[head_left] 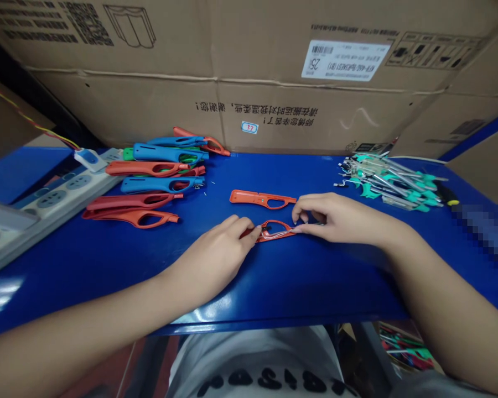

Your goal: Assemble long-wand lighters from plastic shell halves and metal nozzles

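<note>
One shell (271, 239), the nearer at centre, has its left part pinched by the left hand (224, 243); at its right end, the right hand (332, 215) appears to pinch the wires (279, 234). Hold the shell flat; lay the wires inside its rim.

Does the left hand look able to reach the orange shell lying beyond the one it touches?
Probably yes: the farther orange shell lies close, with nothing seemingly in the way. But the left hand may need to release the nearer orange shell.
</note>
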{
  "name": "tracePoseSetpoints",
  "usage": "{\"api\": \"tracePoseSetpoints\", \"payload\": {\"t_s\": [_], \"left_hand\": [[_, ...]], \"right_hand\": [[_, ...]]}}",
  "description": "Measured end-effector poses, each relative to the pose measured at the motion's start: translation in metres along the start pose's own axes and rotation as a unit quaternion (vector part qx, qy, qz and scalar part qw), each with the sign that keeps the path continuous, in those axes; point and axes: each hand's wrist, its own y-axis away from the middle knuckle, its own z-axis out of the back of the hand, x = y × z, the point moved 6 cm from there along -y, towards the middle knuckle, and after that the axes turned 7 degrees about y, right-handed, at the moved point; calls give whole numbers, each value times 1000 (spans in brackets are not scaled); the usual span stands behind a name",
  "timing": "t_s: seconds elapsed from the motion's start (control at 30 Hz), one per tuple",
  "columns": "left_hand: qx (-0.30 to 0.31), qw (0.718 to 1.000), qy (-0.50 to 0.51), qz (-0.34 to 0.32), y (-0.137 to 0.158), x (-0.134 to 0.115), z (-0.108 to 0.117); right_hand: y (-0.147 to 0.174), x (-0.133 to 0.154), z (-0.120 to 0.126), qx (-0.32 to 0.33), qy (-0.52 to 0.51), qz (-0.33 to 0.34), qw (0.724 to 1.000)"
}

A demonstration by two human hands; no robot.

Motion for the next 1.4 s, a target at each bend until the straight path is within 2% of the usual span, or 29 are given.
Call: {"api": "tracePoseSetpoints", "payload": {"t_s": [0.17, 0.37, 0.53, 0.63, 0.77, 0.93, 1.07, 1.4], "left_hand": [[-12, 999, 33, -4, -3, 1, 2], [3, 998, 58, -8, -9, 6, 3], [15, 998, 61, -14, -12, 11, 3], [11, 999, 49, -20, -11, 10, 5], [-18, 999, 41, -22, -9, 7, 9], [-33, 996, 84, -17, -8, 7, 10], [-25, 993, 113, -23, -9, 9, 7], [-22, 990, 137, -20, -8, 12, 4]], "right_hand": [[-2, -9, -8, 42, -48, -18, 998], [-6, -13, -16, 69, -92, -110, 987], [-6, -7, -14, 57, -52, -111, 991], [-5, -7, -15, 56, -82, -107, 989], [-4, -5, -12, 30, -117, -61, 991], [-5, 9, -7, -8, -53, 13, 998], [-6, 15, -9, -15, -23, 39, 999], [-6, 17, -11, -4, -56, 71, 996]]}}
